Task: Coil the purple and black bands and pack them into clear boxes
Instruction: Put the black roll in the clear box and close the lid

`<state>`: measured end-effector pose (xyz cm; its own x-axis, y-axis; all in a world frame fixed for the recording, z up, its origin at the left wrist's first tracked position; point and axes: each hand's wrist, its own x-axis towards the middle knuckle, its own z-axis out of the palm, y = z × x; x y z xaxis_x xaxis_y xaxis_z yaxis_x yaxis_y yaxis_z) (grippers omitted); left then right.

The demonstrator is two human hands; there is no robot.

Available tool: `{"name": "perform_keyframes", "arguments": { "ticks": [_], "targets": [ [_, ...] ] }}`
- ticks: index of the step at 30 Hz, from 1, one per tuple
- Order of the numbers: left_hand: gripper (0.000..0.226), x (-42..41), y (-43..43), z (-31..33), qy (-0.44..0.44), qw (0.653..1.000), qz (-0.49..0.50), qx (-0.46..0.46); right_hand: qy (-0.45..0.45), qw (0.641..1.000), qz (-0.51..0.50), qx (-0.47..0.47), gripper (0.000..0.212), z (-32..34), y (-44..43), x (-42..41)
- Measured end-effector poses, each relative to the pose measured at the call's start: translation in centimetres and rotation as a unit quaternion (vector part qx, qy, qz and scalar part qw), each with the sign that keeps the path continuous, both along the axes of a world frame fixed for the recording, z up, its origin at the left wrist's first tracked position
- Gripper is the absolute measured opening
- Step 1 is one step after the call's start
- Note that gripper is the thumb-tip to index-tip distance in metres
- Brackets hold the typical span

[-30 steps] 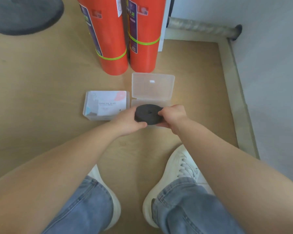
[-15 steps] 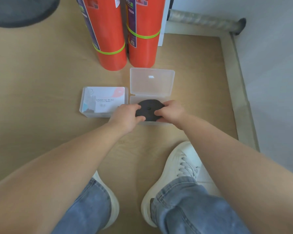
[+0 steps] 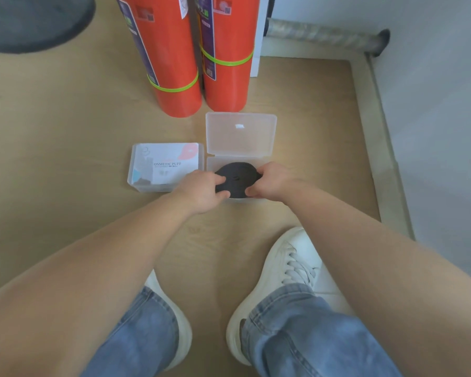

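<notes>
A coiled black band (image 3: 235, 179) sits low inside the open clear box (image 3: 211, 165) on the wooden floor. My left hand (image 3: 201, 190) grips the coil's left edge, and my right hand (image 3: 269, 182) grips its right edge, thumbs on the near side. The box's lid (image 3: 241, 134) lies flipped back behind it. To the left stands a closed clear box (image 3: 165, 167) with a printed card inside. No purple band is plainly visible.
Two red cylinders (image 3: 172, 58) with green bands stand just behind the boxes. A grey round base (image 3: 36, 20) lies at the far left. A wall and skirting (image 3: 384, 137) run along the right. My white shoes (image 3: 278, 278) are near the bottom.
Both hands moved forward and down with the black coil, from above the box's front edge into the open box.
</notes>
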<state>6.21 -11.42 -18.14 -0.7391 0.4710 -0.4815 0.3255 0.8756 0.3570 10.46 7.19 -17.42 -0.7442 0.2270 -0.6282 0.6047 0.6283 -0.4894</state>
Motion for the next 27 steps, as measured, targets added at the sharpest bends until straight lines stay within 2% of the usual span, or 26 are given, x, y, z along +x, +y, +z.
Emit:
{"name": "perform_keyframes", "arguments": {
  "ticks": [3, 6, 8, 10, 13, 17, 20, 23, 27],
  "targets": [
    [0.052, 0.1, -0.2, -0.1, 0.020, 1.000, 0.006, 0.003, -0.012, 0.995, 0.070, 0.076, 0.032, 0.7, -0.4, -0.3],
    [0.052, 0.2, -0.2, -0.4, 0.013, 0.999, 0.041, 0.028, -0.009, 0.986, 0.115, 0.117, 0.031, 1.1, -0.5, -0.5],
    [0.048, 0.4, 0.2, -0.4, 0.030, 0.999, 0.024, 0.021, -0.012, 0.980, 0.135, 0.143, 0.031, 1.2, -0.4, -0.2],
    [0.045, 0.6, 0.4, -0.4, 0.055, 0.998, -0.006, 0.006, -0.009, 0.980, 0.140, 0.140, 0.029, 0.9, -0.2, -0.2],
    [0.045, 0.4, 0.6, -0.3, 0.044, 0.999, -0.001, -0.013, 0.008, 0.981, 0.141, 0.129, 0.030, 0.6, -0.1, 0.2],
    [0.027, 0.2, 1.6, 0.4, 0.042, 0.997, -0.013, -0.068, -0.014, 0.970, 0.176, 0.170, 0.032, 0.5, -1.0, 0.8],
    [0.036, 0.3, 0.9, 0.6, 0.030, 0.999, -0.011, -0.034, -0.006, 0.978, 0.154, 0.142, 0.033, 1.0, -0.9, 0.9],
    [0.047, 0.6, -0.3, 0.4, 0.046, 0.999, -0.015, -0.005, 0.016, 0.974, 0.158, 0.162, 0.029, 1.5, -0.8, 1.1],
    [0.036, 1.2, -0.5, 0.3, 0.106, 0.993, -0.029, 0.037, 0.048, 0.965, 0.170, 0.195, 0.019, 1.3, -1.0, 1.1]
  ]
}}
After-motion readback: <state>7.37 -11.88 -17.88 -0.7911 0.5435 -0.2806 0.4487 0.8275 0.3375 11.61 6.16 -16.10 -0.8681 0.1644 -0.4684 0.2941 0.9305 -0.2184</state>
